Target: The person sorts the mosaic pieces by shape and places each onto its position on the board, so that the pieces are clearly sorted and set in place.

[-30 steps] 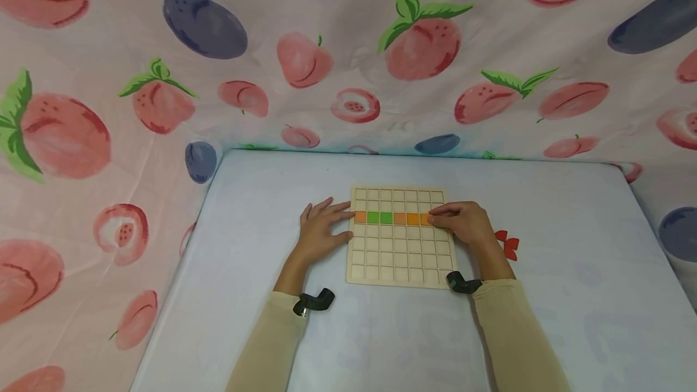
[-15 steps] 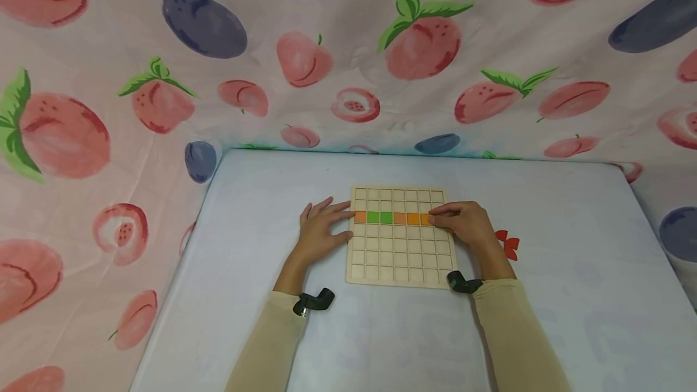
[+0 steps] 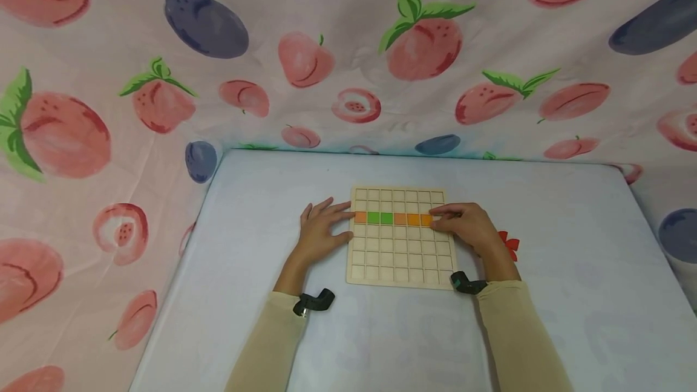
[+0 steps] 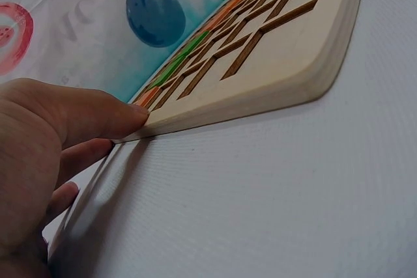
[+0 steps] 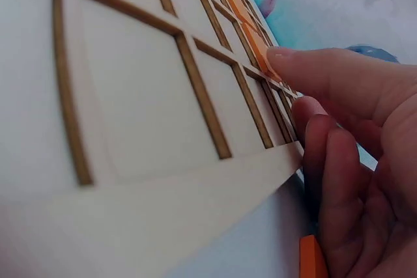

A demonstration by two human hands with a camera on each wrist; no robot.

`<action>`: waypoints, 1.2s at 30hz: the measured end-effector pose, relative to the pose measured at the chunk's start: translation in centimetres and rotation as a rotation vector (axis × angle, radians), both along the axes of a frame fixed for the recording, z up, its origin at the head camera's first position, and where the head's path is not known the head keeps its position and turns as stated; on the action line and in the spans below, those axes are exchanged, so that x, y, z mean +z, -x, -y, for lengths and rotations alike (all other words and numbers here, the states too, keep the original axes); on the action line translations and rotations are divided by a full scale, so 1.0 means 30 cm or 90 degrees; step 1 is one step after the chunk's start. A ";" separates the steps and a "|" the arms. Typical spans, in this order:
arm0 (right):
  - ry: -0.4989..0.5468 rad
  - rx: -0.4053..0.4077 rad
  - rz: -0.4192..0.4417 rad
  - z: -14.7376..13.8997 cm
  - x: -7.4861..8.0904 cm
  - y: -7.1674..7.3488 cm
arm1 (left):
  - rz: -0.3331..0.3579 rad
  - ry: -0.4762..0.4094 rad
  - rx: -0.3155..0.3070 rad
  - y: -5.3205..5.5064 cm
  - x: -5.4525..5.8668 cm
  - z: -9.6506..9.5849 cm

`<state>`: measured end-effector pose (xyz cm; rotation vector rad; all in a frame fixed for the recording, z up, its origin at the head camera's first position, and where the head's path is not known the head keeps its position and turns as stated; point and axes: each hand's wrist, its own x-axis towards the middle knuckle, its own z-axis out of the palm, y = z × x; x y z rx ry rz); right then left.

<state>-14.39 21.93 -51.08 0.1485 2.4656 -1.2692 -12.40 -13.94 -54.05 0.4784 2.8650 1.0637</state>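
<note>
A wooden grid board [image 3: 400,259] lies flat on the table, with one row of orange and green square tiles [image 3: 379,218] set in its cells. My left hand [image 3: 317,236], fingers spread, rests against the board's left edge; in the left wrist view its thumb [image 4: 124,114] touches that edge. At the row's right end my right hand [image 3: 467,222] lies over the board. In the right wrist view its thumb [image 5: 326,73] touches the last orange tile [image 5: 260,47], which sits in its cell. The right index fingertip is mostly hidden there.
Several small red pieces [image 3: 512,245] lie on the table right of the board, partly hidden by my right wrist. An orange-red piece [image 5: 313,257] shows below the right hand in the right wrist view. A fruit-print cloth [image 3: 305,107] rises behind the white tabletop [image 3: 381,343].
My right hand has shifted slightly to the right and toward me, its thumb a little lower on the board. My left hand and the board stay in place.
</note>
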 end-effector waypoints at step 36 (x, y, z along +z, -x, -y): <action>0.102 -0.171 -0.071 -0.099 0.022 -0.055 | -0.007 -0.015 -0.001 -0.006 0.009 -0.001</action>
